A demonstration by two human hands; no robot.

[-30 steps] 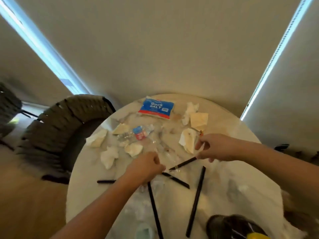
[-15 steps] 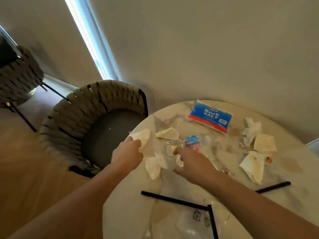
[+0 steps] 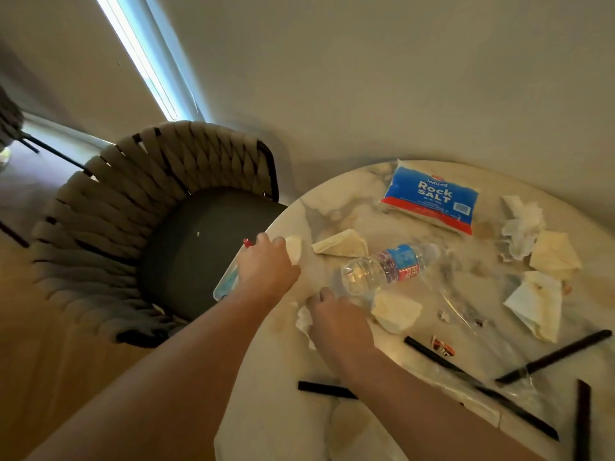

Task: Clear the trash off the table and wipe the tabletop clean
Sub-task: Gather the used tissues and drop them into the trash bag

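Leftmost, your left hand (image 3: 266, 267) curls on a crumpled napkin (image 3: 294, 249) at the table (image 3: 276, 410) edge. Your right hand (image 3: 336, 319) grips another napkin (image 3: 304, 322), touching one plastic bottle (image 3: 387, 267) lying sideways. Further right: one salt bag (image 3: 431, 199), roughly five more napkins, four black straws (image 3: 479, 387).

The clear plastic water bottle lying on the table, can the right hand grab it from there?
Probably yes. The right hand rests beside the clear plastic water bottle, its fingertips by the bottle's near end, and only a crumpled white napkin lies under the hand.
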